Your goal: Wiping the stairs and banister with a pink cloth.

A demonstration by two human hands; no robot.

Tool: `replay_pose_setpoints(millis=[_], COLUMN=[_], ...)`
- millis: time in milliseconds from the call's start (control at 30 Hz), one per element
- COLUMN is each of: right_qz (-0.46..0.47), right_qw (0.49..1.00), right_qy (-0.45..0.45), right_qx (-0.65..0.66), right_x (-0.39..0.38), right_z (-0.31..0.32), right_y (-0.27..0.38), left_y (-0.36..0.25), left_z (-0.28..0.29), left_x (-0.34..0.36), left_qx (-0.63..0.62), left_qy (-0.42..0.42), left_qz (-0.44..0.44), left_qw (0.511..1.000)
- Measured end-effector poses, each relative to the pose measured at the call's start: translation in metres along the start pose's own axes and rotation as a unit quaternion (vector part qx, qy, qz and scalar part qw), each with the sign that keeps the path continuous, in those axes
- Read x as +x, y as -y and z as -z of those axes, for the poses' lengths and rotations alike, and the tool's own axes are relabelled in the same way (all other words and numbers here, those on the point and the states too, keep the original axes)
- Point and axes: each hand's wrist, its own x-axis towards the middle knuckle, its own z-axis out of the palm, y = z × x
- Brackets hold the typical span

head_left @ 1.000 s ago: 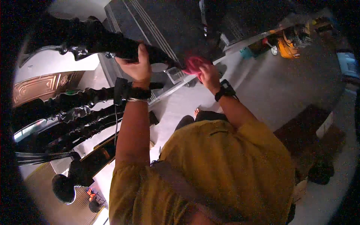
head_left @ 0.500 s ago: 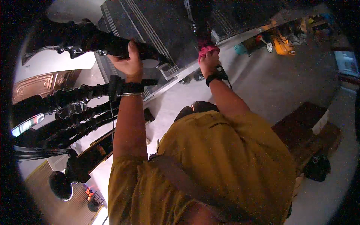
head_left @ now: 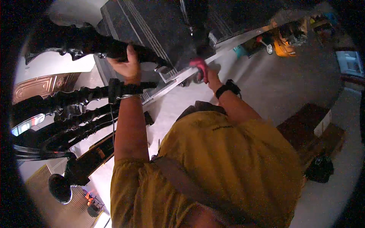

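A dark, glossy turned baluster (head_left: 89,41) slants in from the upper left. My left hand (head_left: 129,66) is closed round its narrower end, the thumb lying across the dark surface. In my right hand (head_left: 213,79) is a bunched pink cloth (head_left: 199,65), slightly blurred, at the pale edge of a dark stair tread (head_left: 167,22). The fingers of that hand are partly hidden behind the cloth. Another dark upright (head_left: 195,22) stands above the cloth. Both wrists wear black bands.
More turned balusters (head_left: 72,95) line the left side. Beyond the pale stair edge (head_left: 235,41) lies a grey floor with a yellow object (head_left: 283,47) and a small wheel (head_left: 269,49). A brown wooden bench-like piece (head_left: 304,121) stands at the right, beside a black bag-like bundle (head_left: 320,169).
My right hand has drawn the pink cloth down and slightly left, away from the dark upright, to the stair edge. My left hand keeps its hold on the baluster.
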Motion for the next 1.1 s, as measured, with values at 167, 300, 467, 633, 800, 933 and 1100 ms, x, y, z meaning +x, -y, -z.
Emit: replay_pose_setpoints(millis=[167,300,467,633,800,933,1100], right_qz=[0.039,0.099,0.121,0.29,0.023,0.125,0.053], right_qw=[0.934,0.976,0.947,0.893,0.993,0.966,0.83], right_qy=[-0.105,-0.159,-0.155,-0.24,-0.106,-0.126,-0.16], right_qx=[0.34,-0.111,-0.255,-0.247,-0.053,-0.189,-0.532], right_x=[0.017,0.039,0.086,0.101,0.074,0.058,0.039], right_z=[0.023,0.023,0.05,0.03,0.03,0.042,0.03], right_y=[0.046,0.034,0.001,0.012,0.032,0.015,0.026], left_y=[-0.011,-0.014,-0.014,-0.009,-0.015,-0.016,-0.017], left_z=[-0.012,-0.015,-0.017,-0.017,-0.012,-0.016,-0.007], left_x=[0.001,0.002,0.0,0.0,0.0,0.001,0.0], left_qx=[0.008,-0.013,-0.012,0.007,0.011,-0.003,0.012], left_qy=[0.004,-0.001,-0.01,-0.025,-0.017,-0.01,0.002], left_qz=[0.008,0.001,0.02,-0.031,0.016,-0.013,0.004], left_qw=[1.0,1.0,1.0,0.999,1.0,1.0,1.0])
